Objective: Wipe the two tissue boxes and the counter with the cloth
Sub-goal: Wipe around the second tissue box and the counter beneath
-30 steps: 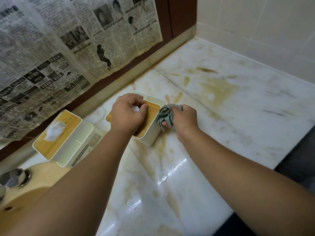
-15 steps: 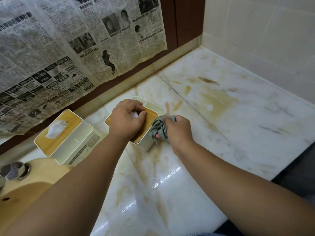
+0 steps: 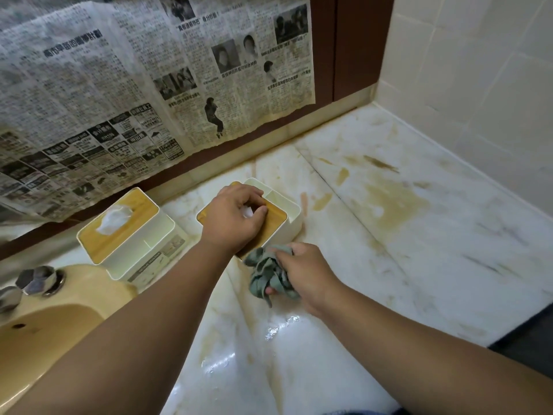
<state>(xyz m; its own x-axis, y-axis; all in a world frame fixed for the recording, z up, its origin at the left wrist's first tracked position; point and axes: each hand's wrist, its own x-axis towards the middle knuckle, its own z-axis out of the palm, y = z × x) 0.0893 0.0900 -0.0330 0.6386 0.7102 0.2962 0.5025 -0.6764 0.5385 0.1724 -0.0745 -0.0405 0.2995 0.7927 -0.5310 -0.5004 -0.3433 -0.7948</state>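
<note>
At the near corner of the tissue box [image 3: 278,226] gripped by the left hand [image 3: 232,220], the right hand [image 3: 305,271] clutches the cloth [image 3: 263,274].

- Yellowed, stained newspaper sheets [image 3: 134,94]: hung across the back wall, lower edge ragged, just above the back edge of the counter [image 3: 419,235].
- Dark red-brown wall panel [image 3: 353,46]: behind the sheets, bare towards the back right corner.
- Cream square wall tiles [image 3: 478,85]: cover the right wall, meeting the panel at that corner.
- Pale yellow ceramic basin [image 3: 45,333]: at the counter's left end, partly out of view.
- Two faceted chrome tap knobs [image 3: 39,280]: on the basin's rear rim, side by side.
- Dark grey area [image 3: 526,339]: beyond the front right edge; nature cannot be told.
</note>
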